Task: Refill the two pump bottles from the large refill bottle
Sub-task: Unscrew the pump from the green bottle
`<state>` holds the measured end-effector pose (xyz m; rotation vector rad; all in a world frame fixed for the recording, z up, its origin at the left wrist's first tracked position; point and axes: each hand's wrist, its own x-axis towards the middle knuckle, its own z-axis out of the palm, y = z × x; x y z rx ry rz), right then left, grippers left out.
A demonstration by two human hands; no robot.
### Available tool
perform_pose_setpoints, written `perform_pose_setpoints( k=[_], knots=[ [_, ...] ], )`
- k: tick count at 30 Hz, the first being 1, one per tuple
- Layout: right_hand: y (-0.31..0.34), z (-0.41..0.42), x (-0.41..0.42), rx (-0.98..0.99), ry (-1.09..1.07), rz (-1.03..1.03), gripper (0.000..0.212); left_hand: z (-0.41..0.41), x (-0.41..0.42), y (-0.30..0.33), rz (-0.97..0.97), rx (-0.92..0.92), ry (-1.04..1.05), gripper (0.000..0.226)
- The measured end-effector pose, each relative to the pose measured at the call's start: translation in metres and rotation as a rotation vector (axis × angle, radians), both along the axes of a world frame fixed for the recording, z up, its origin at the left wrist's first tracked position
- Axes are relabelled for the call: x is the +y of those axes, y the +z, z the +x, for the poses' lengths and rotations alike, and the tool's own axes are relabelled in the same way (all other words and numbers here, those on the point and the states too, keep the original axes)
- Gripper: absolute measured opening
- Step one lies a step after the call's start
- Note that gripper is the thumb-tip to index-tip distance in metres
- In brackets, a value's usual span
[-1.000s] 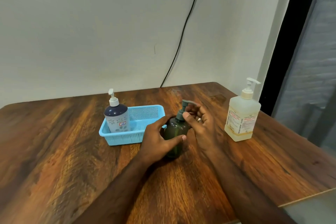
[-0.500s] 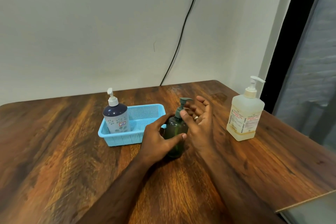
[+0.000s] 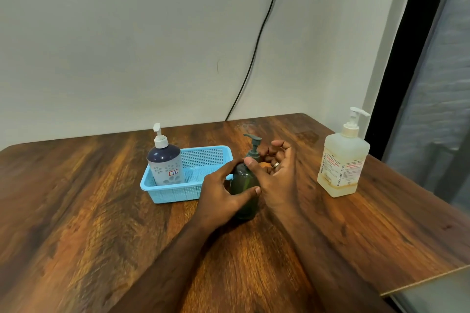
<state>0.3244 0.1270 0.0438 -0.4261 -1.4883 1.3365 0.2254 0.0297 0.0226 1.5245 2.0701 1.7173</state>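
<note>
Standing well off to the left of both hands, a blue-and-white pump bottle (image 3: 164,160) is waiting upright in the near-left corner of a light blue basket (image 3: 203,187), apparently parked there until its turn to be refilled. Just right of the basket, the person's left hand (image 3: 223,198) is wrapping thumb and fingers round the body of a dark green pump bottle (image 3: 245,185), seemingly bracing it upright on the wooden table (image 3: 101,236) so it cannot spin. Touching that same bottle from the other side, the right hand (image 3: 277,173) is hovering at the pump collar (image 3: 253,154), thumb resting against the neck while the ringed fingers are curling loosely apart behind it, not clamped; it looks to be taking a fresh purchase for unscrewing the pump head, which is sitting in place on the bottle. Well to the right of both hands, near the table's edge, the large refill bottle (image 3: 342,168) of pale liquid is standing untouched with its own white pump fitted, within reach for pouring.
</note>
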Motion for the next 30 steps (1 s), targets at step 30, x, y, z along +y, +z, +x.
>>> perform_pose_setpoints(
  k=[30],
  knots=[
    [0.0031, 0.0034, -0.0013, 0.048, 0.037, -0.025, 0.047, -0.0055, -0.0002, -0.0035, -0.028, -0.003, 0.006, 0.063]
  ],
)
